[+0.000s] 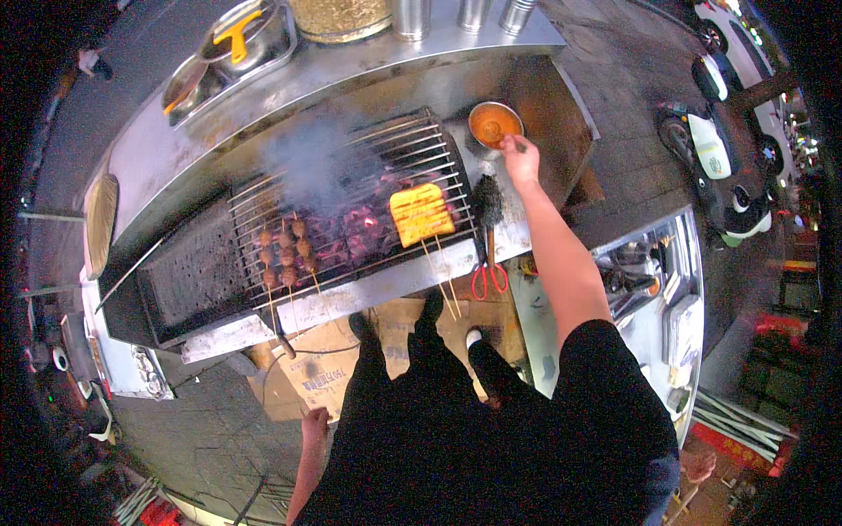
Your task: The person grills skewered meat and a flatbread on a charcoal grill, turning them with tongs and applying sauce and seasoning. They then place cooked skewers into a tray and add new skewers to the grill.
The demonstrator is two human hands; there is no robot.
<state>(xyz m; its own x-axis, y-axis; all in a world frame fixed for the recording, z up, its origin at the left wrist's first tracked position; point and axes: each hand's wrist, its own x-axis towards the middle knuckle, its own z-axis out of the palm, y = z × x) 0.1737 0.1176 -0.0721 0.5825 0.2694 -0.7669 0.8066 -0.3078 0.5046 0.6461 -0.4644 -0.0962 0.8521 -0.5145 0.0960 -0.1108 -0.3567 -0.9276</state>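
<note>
My right hand (520, 158) pinches a small utensil over the near rim of a metal bowl (495, 126) of orange-red sauce. The kind of utensil is mostly hidden by my fingers. On the grill grate (388, 141) a yellow, scored slab of food (421, 214) lies flat on two sticks, which reach over the near edge. Several skewers of brown balls (287, 256) rest farther left on the same grate. My left hand (315, 421) hangs low beside my body, away from the grill, its fingers curled; whether anything is in it I cannot see.
Glowing charcoal (368, 223) and smoke lie mid-grill. Red-handled scissors (490, 279) and a dark brush (489, 204) lie right of the grate. Metal canisters (412, 20) and pots (243, 49) line the back shelf. A side counter (658, 315) stands right, with scooters (714, 148) beyond.
</note>
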